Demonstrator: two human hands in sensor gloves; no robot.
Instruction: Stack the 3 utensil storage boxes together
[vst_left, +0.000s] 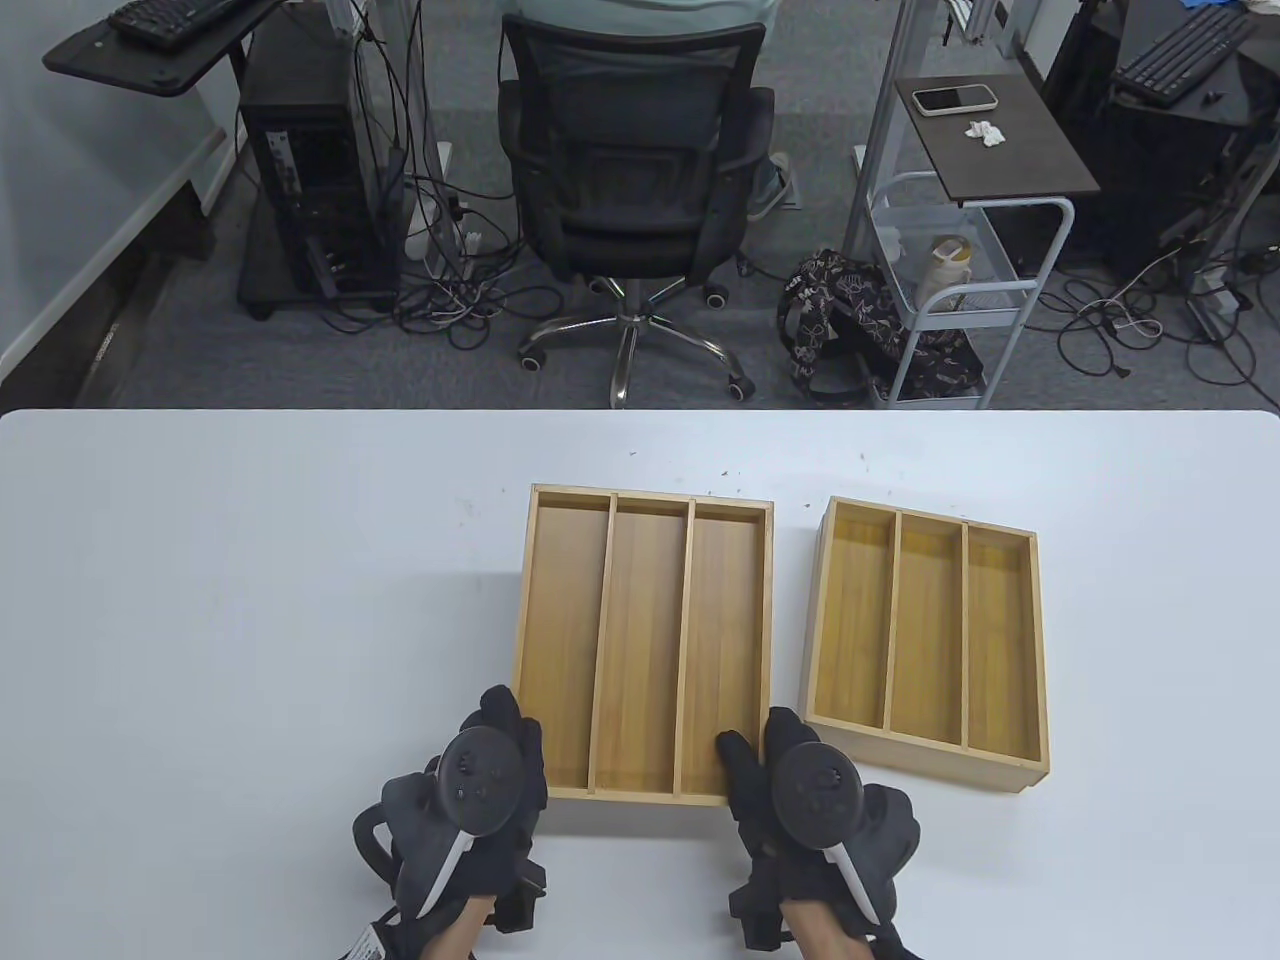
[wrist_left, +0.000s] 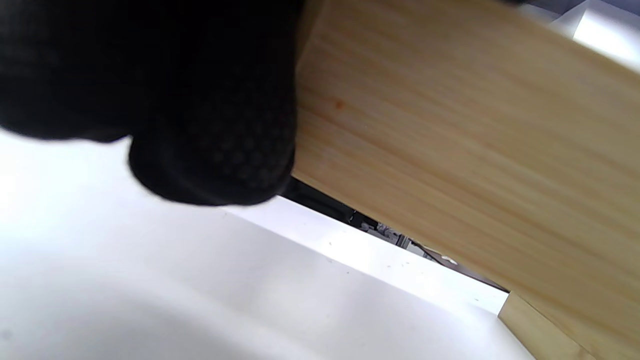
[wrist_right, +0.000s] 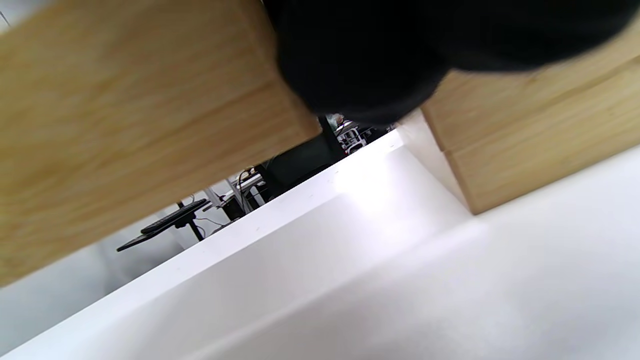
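1. Bamboo against black glove: my left hand (vst_left: 480, 790) grips the near left corner of the centre box (vst_left: 645, 640). In the left wrist view a fingertip (wrist_left: 210, 150) presses flat on the wooden wall. White table (vst_left: 250, 600) shows beneath the wood, so I judge this end is lifted.
2. The centre box has three long compartments and sits open side up between my hands. I hold it only at its near end. The far end could sag, and the smooth wood could slide through the gloves if I swing it too fast.
3. My right hand (vst_left: 810, 800) clamps the near right corner, thumb hooked over the rim into the right compartment. In the right wrist view the underside hangs clear of the table.
4. The right-hand box (vst_left: 925, 640) rests on the table just beside the held one, turned slightly askew to it. A seam along its wall in the right wrist view (wrist_right: 525, 140) suggests it is two boxes already stacked. If I don't match that skew, a corner could land on a rim or divider, leaving the box perched crooked or shoving the pile sideways.
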